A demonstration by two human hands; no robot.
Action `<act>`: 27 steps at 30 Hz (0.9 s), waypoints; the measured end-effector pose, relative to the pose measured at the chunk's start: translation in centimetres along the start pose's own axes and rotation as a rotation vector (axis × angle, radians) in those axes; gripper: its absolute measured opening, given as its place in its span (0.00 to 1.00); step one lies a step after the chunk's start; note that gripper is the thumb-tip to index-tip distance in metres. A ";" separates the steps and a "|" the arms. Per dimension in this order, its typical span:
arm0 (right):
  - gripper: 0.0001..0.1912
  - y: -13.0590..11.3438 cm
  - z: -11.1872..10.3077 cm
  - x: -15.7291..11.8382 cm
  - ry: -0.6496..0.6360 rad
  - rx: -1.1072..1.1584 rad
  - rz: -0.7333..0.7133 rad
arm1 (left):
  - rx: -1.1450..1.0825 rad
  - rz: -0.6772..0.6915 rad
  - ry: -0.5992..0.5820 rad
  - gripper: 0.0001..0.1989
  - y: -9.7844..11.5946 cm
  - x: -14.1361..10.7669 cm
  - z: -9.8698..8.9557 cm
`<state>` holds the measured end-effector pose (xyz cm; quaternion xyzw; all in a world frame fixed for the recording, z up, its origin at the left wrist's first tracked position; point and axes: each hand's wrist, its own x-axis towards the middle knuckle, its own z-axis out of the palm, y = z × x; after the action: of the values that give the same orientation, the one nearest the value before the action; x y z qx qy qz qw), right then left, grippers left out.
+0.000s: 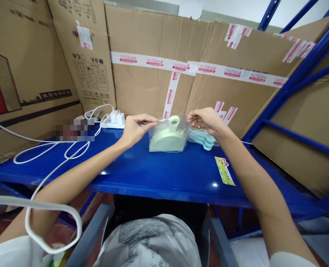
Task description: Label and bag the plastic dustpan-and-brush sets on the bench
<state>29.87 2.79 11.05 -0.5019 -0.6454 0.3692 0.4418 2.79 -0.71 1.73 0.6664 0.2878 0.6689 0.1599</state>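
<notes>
A clear plastic bag [152, 145] stands on the blue table, with a pale green half-round item [167, 140] inside that looks like a small dustpan. Its short handle, with a round hole at the end, points up toward the bag's mouth. My left hand [136, 129] pinches the bag's upper left corner between thumb and fingers. On the other side, my right hand [206, 119] grips the upper right corner with curled fingers. Just below and behind my right hand lies a stack of light blue pieces with handles [201, 139], partly in clear wrap.
A yellow-green printed card [224, 171] lies near my right forearm. White cables [69, 150] loop over the table's left side, by a power strip with plugs [115, 120]. Cardboard panels [150, 33] wall the back, and blue metal frame bars [286, 89] rise at right.
</notes>
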 end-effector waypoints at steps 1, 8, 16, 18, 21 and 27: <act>0.13 0.1 0.0 0.1 0.002 -0.024 -0.020 | 0.002 0.007 0.014 0.06 0.0 0.0 0.0; 0.38 0.3 1.6 -3.8 0.231 -0.646 -0.751 | 0.035 0.014 0.031 0.08 0.0 -0.5 0.1; 0.51 1.2 5.3 -9.8 -0.249 -1.111 -0.785 | 0.060 0.183 -0.163 0.07 1.0 -1.7 0.9; 0.47 1.4 5.6 -10.5 -0.244 -1.180 -0.680 | 0.079 0.202 -0.186 0.08 1.3 -1.8 0.8; 0.35 0.8 5.4 -10.7 -0.240 -1.295 -0.536 | 0.082 0.214 -0.151 0.09 1.6 -1.8 0.5; 0.17 -1.9 4.2 -9.6 -0.206 -1.362 -0.570 | -0.025 0.208 -0.140 0.17 1.4 -1.3 0.0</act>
<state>26.37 -7.11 9.47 -0.4405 -0.8747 -0.1963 0.0489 3.06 -2.56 1.53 0.7356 0.1967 0.6374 0.1176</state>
